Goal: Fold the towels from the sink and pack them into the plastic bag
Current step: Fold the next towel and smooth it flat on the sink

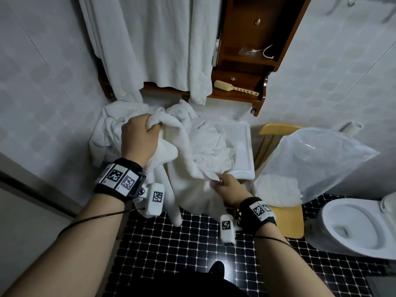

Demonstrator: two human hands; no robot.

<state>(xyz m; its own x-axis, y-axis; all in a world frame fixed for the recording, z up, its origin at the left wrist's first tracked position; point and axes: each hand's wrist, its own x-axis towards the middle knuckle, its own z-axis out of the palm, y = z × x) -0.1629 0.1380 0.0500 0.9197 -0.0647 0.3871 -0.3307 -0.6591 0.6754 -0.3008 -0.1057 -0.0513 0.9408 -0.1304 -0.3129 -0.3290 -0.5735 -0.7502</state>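
My left hand [139,136] is fisted round a top corner of a white towel [188,196]. My right hand [228,189] pinches its edge lower down, at the sink [244,146] front. The towel slants between them, its tail hanging toward the black tiled floor [171,249]. The plastic bag [321,159] sits on a yellow chair [276,127] to the right.

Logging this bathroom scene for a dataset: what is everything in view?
sink: one, white, centre
towels: heap, count unclear, white, in and over the sink
chair: one, yellow wood, right of sink
plastic bag: one, clear, on the chair, holding a packed towel
brush: one, pale, on brown wooden shelf above sink
hanging cloths: several, white, behind sink
toilet: one, white, right
floor: black tiles
left hand: grips a towel over sink
right hand: pinches towel edge at sink's front
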